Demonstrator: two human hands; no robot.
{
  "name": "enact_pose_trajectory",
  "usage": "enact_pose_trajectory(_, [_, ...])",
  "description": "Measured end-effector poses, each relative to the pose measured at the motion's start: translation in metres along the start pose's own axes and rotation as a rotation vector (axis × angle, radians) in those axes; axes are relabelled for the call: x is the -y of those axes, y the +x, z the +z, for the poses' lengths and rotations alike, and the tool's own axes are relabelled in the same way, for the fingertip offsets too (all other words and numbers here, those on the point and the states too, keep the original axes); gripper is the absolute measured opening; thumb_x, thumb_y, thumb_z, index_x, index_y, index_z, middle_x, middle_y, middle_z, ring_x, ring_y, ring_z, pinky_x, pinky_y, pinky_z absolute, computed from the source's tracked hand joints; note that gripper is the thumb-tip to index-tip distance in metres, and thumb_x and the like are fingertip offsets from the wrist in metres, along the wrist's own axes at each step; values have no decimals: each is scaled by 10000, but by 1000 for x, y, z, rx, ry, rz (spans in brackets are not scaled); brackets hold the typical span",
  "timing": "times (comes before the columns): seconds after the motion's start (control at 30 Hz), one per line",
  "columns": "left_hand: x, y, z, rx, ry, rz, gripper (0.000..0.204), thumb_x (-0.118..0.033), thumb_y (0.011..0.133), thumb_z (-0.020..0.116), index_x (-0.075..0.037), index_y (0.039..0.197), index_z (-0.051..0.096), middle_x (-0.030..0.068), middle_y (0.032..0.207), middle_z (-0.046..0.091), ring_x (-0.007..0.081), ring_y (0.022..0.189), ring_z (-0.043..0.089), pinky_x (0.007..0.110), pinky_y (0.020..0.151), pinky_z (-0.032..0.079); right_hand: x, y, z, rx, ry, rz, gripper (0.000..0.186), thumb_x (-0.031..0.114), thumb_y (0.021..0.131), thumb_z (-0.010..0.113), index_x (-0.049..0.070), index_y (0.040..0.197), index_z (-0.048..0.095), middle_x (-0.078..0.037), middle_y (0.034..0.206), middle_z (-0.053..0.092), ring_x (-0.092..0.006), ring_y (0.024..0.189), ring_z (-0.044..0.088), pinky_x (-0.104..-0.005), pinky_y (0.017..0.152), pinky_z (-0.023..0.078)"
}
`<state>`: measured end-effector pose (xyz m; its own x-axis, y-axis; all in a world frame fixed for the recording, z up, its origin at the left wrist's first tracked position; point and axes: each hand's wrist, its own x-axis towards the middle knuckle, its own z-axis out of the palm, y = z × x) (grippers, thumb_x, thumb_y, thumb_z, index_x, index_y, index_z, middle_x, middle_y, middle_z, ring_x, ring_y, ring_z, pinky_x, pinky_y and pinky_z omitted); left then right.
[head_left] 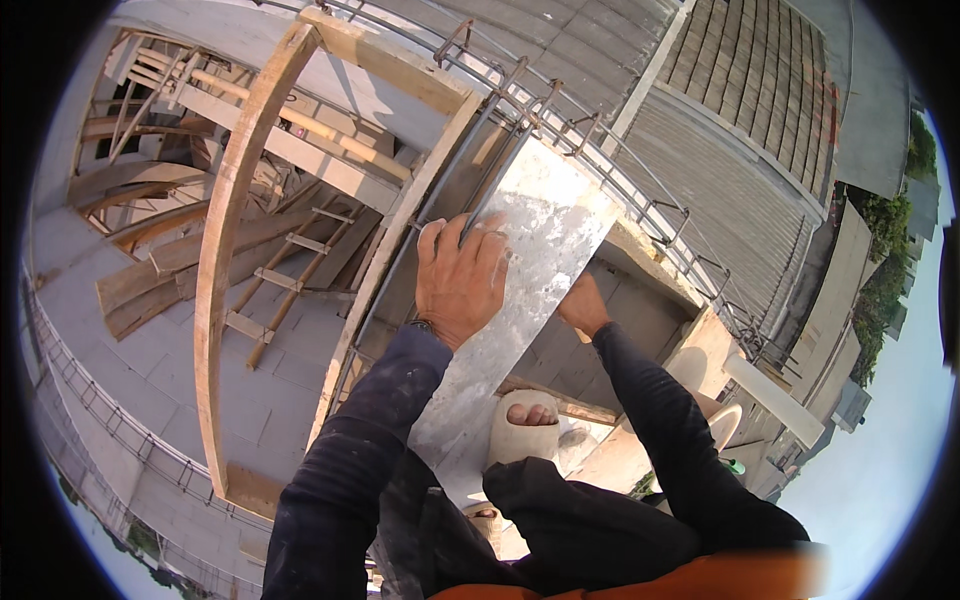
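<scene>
A long, grey, paint-worn board [545,235] runs under me, pale and sunlit at its far end. My left hand [460,280] is closed over its left edge, fingers curled beside thin steel bars [495,180]. At the right edge of the board, my right hand [583,303] is closed, its fingertips hidden at or under the edge. A pale sandal [522,425] on my foot stands near the board's close end, next to the right-hand opening.
A curved timber beam [225,230] crosses the left side. Beyond it, a wooden ladder [300,260] and planks [170,260] lie well below. Rebar cages [660,205] run along the wall top. A deep boxed opening [630,300] lies right of the board; roofs [740,70] spread beyond.
</scene>
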<state>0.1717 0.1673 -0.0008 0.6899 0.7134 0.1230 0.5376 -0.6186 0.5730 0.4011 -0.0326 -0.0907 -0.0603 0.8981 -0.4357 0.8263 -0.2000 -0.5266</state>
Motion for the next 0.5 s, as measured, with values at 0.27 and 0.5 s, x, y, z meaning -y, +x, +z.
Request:
enact_pose_trajectory(0.27, [9, -7, -7, 5, 21, -31, 167, -174, 943, 730, -126, 1098, 688, 3, 1413, 692, 290, 1289, 571, 513, 1148, 325, 54, 20, -40, 75, 692, 755, 357, 152, 933, 769, -50, 1226, 750, -221, 1172, 794, -294, 1020, 756, -383, 909, 569])
enact_pose_trajectory(0.5, [4, -5, 0, 4, 41, -22, 142, -205, 972, 727, -136, 1094, 701, -9, 1407, 689, 274, 1292, 574, 494, 1153, 329, 13, 25, -32, -98, 570, 256, 414, 245, 925, 776, -52, 1211, 743, -224, 1124, 792, -319, 943, 754, -405, 883, 575])
